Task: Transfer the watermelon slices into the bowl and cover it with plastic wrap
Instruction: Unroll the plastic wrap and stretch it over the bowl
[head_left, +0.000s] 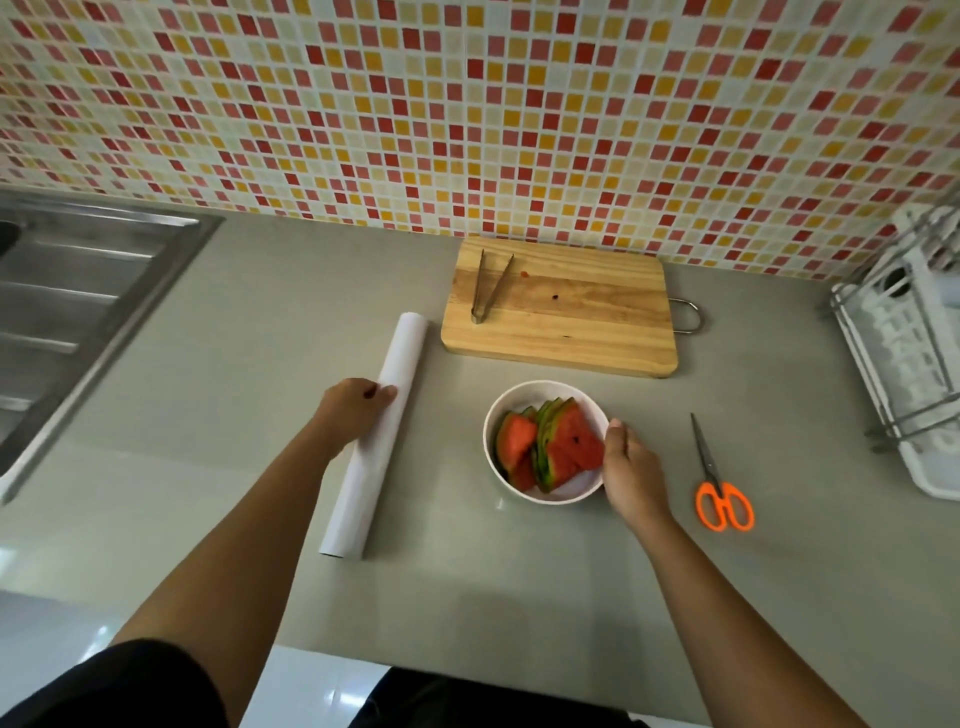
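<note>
Since the watermelon slices (558, 449) already sit in the bowl (519, 397), wrapping comes next.
Left hand (353, 410) curls over the plastic wrap roll (363, 483) lying left of the bowl, likely to lift it; right hand (631, 467) grips the bowl's right rim, thumb on top, probably steadying it.

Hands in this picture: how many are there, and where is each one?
2. The left hand holds the plastic wrap roll, left of the bowl. The right hand grips the bowl's right rim, thumb on top. Neither is hidden.
</note>
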